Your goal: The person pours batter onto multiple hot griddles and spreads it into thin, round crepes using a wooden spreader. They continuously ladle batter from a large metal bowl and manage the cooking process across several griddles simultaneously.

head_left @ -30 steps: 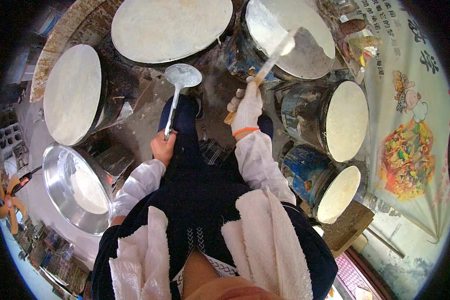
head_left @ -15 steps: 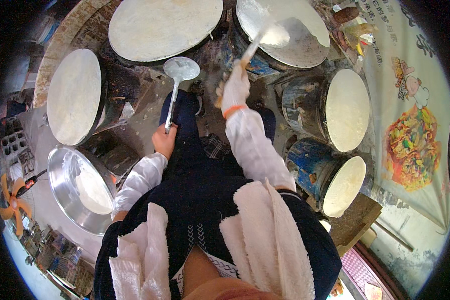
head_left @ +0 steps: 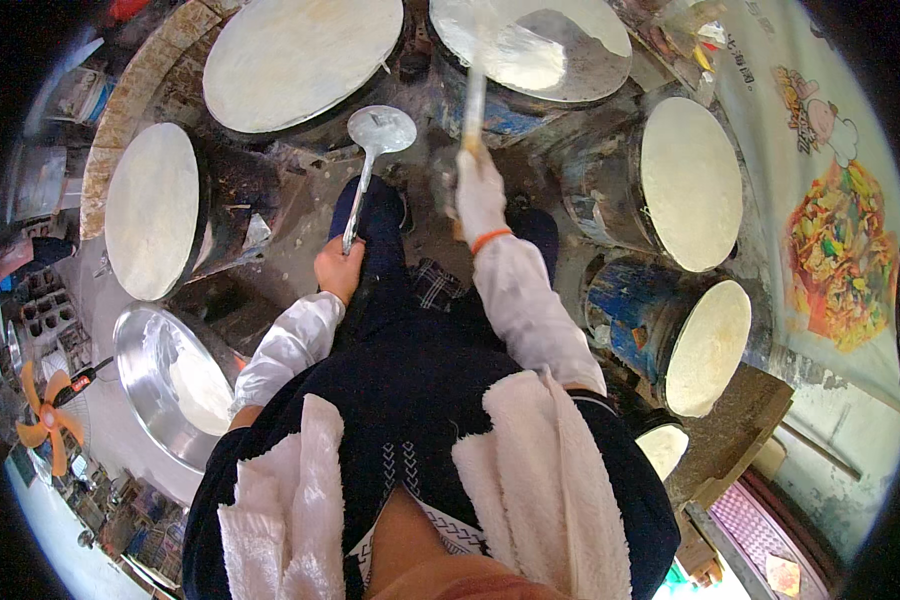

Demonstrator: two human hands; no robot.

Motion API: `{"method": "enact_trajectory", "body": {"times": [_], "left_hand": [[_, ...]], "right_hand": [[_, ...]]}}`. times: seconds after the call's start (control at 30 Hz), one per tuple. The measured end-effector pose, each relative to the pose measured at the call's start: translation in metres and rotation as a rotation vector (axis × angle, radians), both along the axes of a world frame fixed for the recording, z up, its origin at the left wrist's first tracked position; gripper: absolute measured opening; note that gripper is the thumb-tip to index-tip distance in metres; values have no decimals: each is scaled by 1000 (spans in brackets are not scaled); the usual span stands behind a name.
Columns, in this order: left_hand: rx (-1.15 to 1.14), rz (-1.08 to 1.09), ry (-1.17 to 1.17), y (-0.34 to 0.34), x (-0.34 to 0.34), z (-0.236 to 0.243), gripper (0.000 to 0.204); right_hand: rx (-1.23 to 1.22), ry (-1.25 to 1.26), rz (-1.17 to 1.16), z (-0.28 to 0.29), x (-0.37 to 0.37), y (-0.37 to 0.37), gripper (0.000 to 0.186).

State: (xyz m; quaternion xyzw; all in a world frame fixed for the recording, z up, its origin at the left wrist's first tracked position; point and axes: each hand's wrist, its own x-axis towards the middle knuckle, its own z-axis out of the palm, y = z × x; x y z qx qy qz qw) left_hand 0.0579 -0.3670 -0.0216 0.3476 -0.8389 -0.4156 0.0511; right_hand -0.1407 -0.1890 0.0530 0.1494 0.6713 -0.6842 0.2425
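The left hand [head_left: 340, 270] gripped the ladle [head_left: 382, 130] by its handle. The right hand [head_left: 481, 190] was curled tightly round a stick [head_left: 476, 100] (a blurry one) over the pan [head_left: 588, 40]. Pushing too hard could have spilled the wet batter [head_left: 528, 60].

I have the basin [head_left: 133, 340] at near left, mix [head_left: 200, 385] in it, the fan [head_left: 47, 416] farther left. Beyond the basin stands the left griddle [head_left: 152, 212]; at the far side, the far-left griddle [head_left: 305, 65] and far-right griddle [head_left: 588, 55]. The right hand [head_left: 481, 192]'s tool [head_left: 477, 90] crosses the latter. The left hand [head_left: 340, 268]'s ladle [head_left: 382, 130] passes over the left leg [head_left: 382, 215]. Three griddles [head_left: 692, 185] line the right, the banner [head_left: 860, 190] beyond.
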Motion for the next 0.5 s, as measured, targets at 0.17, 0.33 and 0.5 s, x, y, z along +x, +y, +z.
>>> {"method": "enact_trajectory", "body": {"times": [0.17,0.33,0.5], "left_hand": [[-16,-29,-15,12,-10,4,24],[-79,-81,-98,20,-22,6,27],[-83,-121,-99,28,-29,-1,29]], "right_hand": [[178,-47,54,37,-33,128,38],[163,131,133,36,-45,123,36],[553,530,224,-1,-3,131,48]]}}
